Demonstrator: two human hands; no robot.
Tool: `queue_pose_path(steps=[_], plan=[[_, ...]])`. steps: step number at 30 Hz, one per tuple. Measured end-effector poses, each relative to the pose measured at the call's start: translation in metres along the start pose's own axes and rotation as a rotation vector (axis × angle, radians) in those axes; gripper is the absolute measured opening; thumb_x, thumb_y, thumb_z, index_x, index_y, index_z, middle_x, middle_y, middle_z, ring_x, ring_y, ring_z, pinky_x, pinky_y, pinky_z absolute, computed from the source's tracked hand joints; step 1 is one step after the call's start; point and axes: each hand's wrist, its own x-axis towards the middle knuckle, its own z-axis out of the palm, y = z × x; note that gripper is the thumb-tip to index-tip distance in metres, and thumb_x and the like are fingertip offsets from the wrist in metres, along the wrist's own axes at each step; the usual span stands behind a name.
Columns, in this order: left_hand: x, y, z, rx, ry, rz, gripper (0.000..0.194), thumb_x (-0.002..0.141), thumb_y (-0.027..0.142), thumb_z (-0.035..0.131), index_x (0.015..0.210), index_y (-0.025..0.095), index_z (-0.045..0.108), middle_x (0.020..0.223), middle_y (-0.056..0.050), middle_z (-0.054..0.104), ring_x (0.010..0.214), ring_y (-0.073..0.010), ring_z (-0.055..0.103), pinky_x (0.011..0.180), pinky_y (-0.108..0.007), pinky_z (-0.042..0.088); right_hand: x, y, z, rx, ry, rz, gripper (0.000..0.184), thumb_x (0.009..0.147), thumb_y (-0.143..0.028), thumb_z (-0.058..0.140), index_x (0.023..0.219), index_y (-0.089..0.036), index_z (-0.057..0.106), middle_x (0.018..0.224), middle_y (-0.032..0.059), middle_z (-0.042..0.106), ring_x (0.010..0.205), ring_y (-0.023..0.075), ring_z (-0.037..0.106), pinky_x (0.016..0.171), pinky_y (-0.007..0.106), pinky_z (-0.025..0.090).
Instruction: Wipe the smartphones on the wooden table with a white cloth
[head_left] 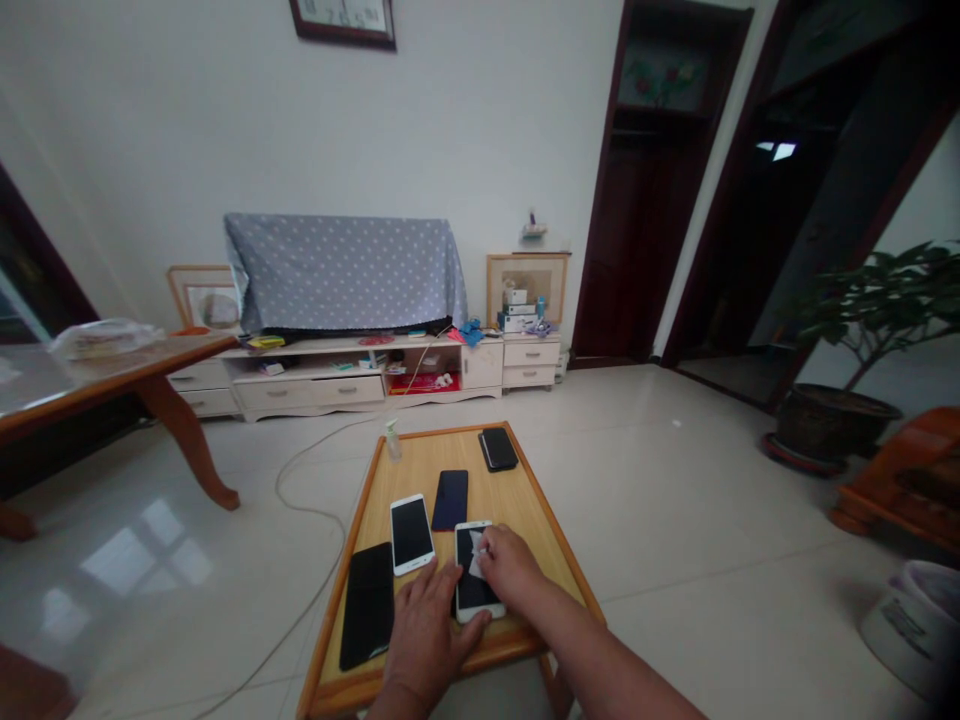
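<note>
A white-framed smartphone (471, 597) lies face up near the front of the small wooden table (544, 520). My left hand (429, 628) grips its lower left corner, fingers at the left side and thumb along the bottom edge. Pinched in my right hand (511, 568) is a white wipe (475, 558), pressed against the dark screen. Left of it lies a second white smartphone (412, 535), and behind it a dark blue smartphone (450, 499). A large black phone or tablet (367, 607) rests at the left edge, partly beside my left hand.
At the table's far side are a small clear pump bottle (393, 442) and a black wallet-like case (499, 449). A cable (311, 510) runs over the floor to the left. Beyond stands a low white cabinet (315, 393); a white bucket (911, 625) is at right.
</note>
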Motion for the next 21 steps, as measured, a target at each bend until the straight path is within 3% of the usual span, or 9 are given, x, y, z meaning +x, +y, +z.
queue_pose_path(steps=[3, 7, 14, 21], plan=[[0.0, -0.003, 0.003, 0.0, 0.009, 0.002, 0.06, 0.084, 0.055, 0.063, 0.136, 0.025, 0.057, 0.146, -0.006, 0.059, 0.145, -0.0317, 0.04, 0.116, -0.049, 0.03, -0.004, 0.0, 0.001, -0.019, -0.049, -0.037, 0.01, 0.087, -0.016, 0.058, 0.088, -0.018, 0.068, 0.095, 0.0071, 0.068, 0.086, 0.0192, 0.062, 0.071, 0.026, 0.036], [0.001, -0.004, 0.003, -0.006, 0.004, -0.003, 0.055, 0.084, 0.048, 0.063, 0.135, 0.027, 0.058, 0.143, -0.004, 0.061, 0.144, -0.0312, 0.041, 0.115, -0.049, 0.032, -0.016, -0.003, 0.008, -0.051, -0.129, -0.158, 0.012, 0.089, -0.021, 0.057, 0.089, -0.02, 0.069, 0.092, 0.0061, 0.067, 0.083, 0.019, 0.061, 0.07, 0.027, 0.035], [0.001, -0.003, 0.001, -0.042, 0.0, -0.029, 0.066, 0.08, 0.058, 0.066, 0.136, 0.024, 0.058, 0.142, -0.009, 0.062, 0.144, -0.034, 0.041, 0.117, -0.051, 0.032, 0.004, -0.001, 0.002, -0.072, 0.024, 0.033, 0.019, 0.091, -0.013, 0.051, 0.103, -0.017, 0.065, 0.106, 0.0103, 0.065, 0.094, 0.0201, 0.061, 0.077, 0.028, 0.037], [-0.001, -0.005, 0.0, -0.064, 0.012, 0.022, 0.059, 0.081, 0.041, 0.067, 0.137, 0.029, 0.056, 0.14, -0.005, 0.063, 0.142, -0.0311, 0.044, 0.115, -0.049, 0.035, -0.009, -0.012, 0.02, -0.056, -0.051, -0.135, 0.011, 0.091, -0.017, 0.056, 0.094, -0.021, 0.066, 0.099, 0.0052, 0.065, 0.086, 0.0178, 0.06, 0.072, 0.027, 0.036]])
